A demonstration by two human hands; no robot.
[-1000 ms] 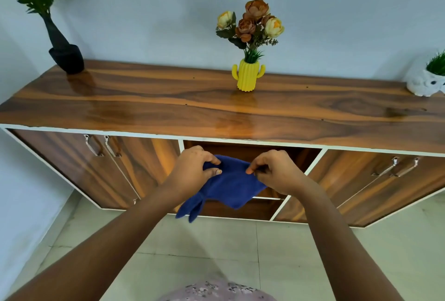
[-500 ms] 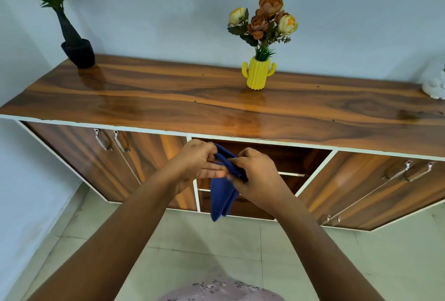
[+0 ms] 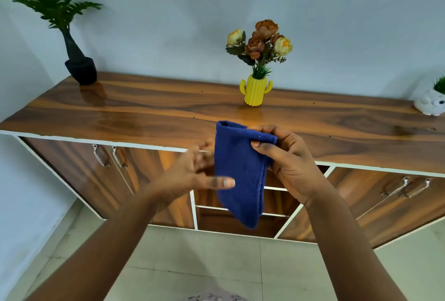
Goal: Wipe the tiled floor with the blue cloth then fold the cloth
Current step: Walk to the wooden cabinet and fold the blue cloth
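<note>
The blue cloth [image 3: 238, 168] hangs folded into a narrow strip in front of the wooden cabinet, above the tiled floor [image 3: 204, 264]. My right hand [image 3: 291, 163] pinches its top right corner between thumb and fingers. My left hand [image 3: 190, 175] is at the cloth's left edge, blurred, fingers spread. Its thumb lies across the front of the cloth and its fingers reach toward the back of the edge, not closed on it.
A long wooden cabinet [image 3: 144, 112] with handled doors and open middle shelves stands against the wall. On it are a yellow cactus vase with flowers [image 3: 255, 91], a black potted plant [image 3: 80, 69] at the left and a white pot [image 3: 431, 105] at the far right.
The cloth went from spread between both hands to folded in half. It now hangs higher from my right hand, and my left hand has let go and opened beside it.
</note>
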